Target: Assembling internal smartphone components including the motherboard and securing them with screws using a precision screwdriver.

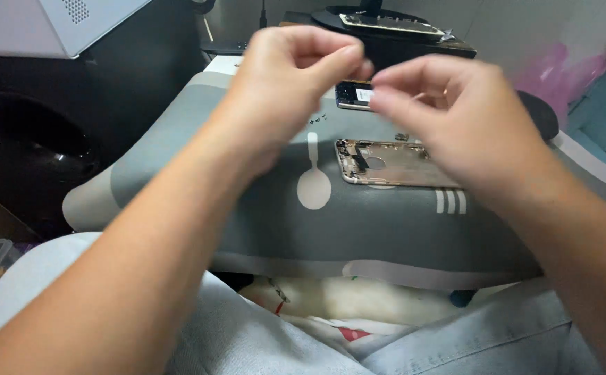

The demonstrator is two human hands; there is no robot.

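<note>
My left hand [292, 76] and my right hand [449, 114] are raised together above a grey work mat [358, 229], fingertips almost meeting. Both pinch at something very small between them; it is too blurred to make out. Below the hands, an opened gold phone housing [393, 164] lies flat on the mat, its inside facing up. A small dark component [354, 95] lies farther back on the mat, partly hidden by my hands.
A black stand at the back carries a phone screen panel [390, 24]. A white box [53, 24] and a dark rounded object [32, 149] stand at the left. My jeans-clad legs [282, 333] fill the foreground. A pink and teal surface is at right.
</note>
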